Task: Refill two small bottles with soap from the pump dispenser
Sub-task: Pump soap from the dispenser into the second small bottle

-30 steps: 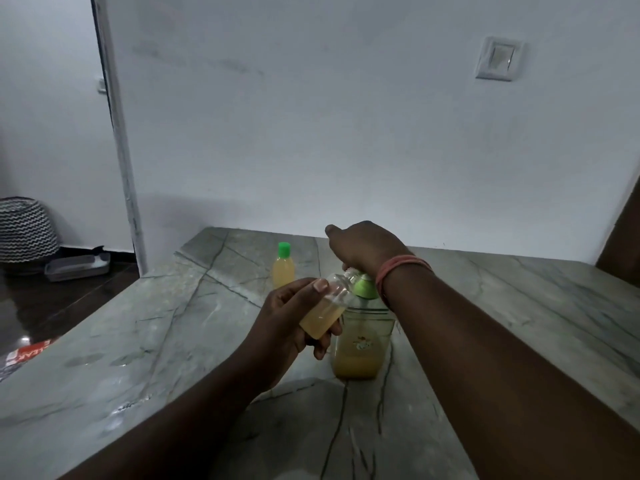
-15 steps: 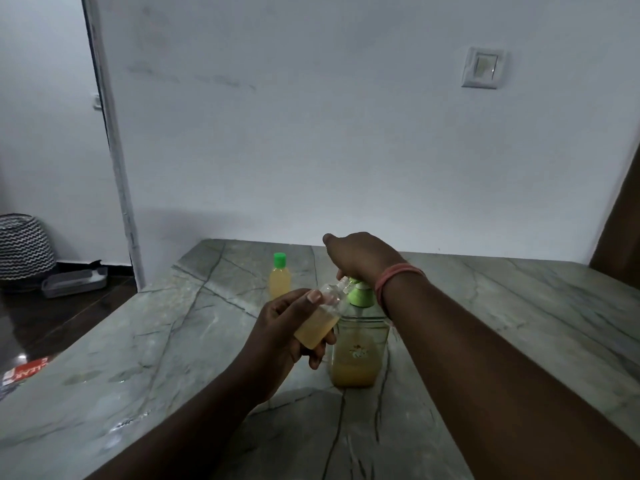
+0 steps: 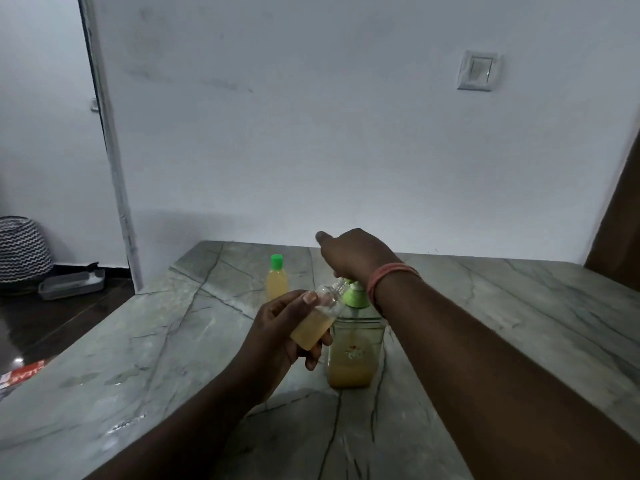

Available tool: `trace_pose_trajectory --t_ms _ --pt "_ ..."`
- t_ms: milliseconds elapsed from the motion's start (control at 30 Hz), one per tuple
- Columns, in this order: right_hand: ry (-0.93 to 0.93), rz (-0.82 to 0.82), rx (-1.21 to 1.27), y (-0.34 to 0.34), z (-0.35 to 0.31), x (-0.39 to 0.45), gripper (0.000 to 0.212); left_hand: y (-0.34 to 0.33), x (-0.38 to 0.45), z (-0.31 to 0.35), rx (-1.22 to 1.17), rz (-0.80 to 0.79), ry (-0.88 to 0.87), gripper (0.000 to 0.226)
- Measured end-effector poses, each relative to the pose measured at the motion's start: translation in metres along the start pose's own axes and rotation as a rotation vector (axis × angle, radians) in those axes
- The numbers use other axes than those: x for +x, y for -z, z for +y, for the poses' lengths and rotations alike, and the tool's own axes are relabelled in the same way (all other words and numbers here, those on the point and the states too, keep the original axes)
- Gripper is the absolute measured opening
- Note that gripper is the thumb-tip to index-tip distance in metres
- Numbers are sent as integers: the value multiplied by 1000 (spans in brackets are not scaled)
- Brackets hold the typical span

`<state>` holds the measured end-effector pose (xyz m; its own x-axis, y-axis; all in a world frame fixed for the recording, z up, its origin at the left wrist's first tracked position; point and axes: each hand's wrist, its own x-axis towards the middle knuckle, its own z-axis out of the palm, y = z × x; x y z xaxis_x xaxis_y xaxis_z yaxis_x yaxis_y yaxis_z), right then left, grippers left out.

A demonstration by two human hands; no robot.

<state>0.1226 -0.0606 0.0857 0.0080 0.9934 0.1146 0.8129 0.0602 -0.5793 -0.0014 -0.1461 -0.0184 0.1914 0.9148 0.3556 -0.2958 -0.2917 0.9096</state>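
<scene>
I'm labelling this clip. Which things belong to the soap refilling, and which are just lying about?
In the job:
- open small bottle, held tilted by the left hand
- pump dispenser, right hand on its pump
- capped small bottle

Lying about:
- patterned basket
- grey tray
- wall switch

A grey-green veined marble counter (image 3: 502, 317) is seen, on which a pump dispenser (image 3: 353, 355) with yellow soap and, behind it, a small green-capped bottle (image 3: 276, 278) are stood upright.
</scene>
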Motion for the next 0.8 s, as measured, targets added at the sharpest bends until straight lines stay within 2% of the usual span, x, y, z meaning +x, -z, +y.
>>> trace_pose_trajectory --t_ms 133,367,533,800 --pt "-31 10 -21 -5 3 2 50 0 0 -1 -4 -8 2 36" --pt "-20 -90 -59 4 -4 -5 58 -1 -3 1 -7 4 2 44" --pt "-18 16 45 -3 1 -2 64 0 -1 0 4 -9 0 36" --pt "1 -66 -125 1 -3 -4 56 0 -2 1 2 -9 -3 38"
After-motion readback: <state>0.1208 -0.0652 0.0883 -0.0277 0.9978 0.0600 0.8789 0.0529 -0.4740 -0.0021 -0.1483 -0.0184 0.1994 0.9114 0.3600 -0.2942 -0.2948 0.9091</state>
